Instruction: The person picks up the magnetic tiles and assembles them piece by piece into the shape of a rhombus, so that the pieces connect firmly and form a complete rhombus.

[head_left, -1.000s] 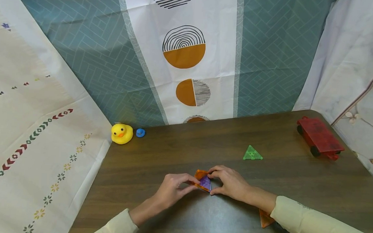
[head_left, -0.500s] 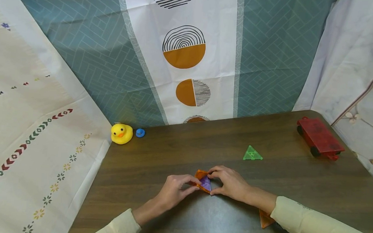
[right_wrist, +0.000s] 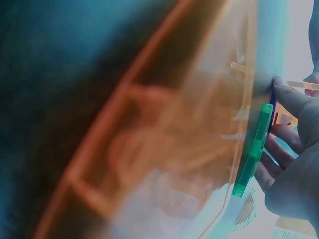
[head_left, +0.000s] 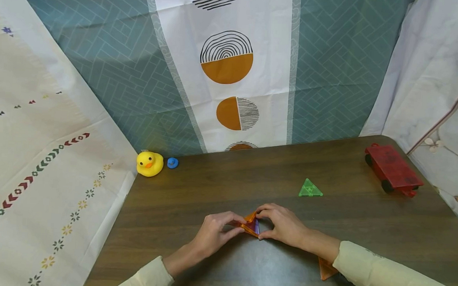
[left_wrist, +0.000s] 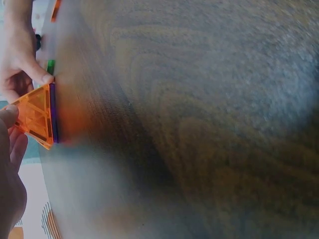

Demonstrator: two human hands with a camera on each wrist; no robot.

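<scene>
In the middle of the table, see-through orange triangular magnetic tiles lean up and together over a flat purple triangular magnetic tile. My left hand pinches the orange tiles near their upper tips, between thumb and fingers. From the other side, my right hand spans the purple tile's right edge, thumb at the near corner and fingertips at the far one. The left wrist view shows an orange tile sloping up from the purple tile's edge. Fingers partly hide the far orange side.
A green triangular tile lies flat beyond my right hand. Another orange tile sits partly under my right forearm. A red wheeled toy base stands back right; a yellow rubber duck and a small blue duck stand back left.
The orange tiles have been tilted inward and drawn together, so they cover more of the purple tile than half a second ago. My right hand has stayed in place.
</scene>
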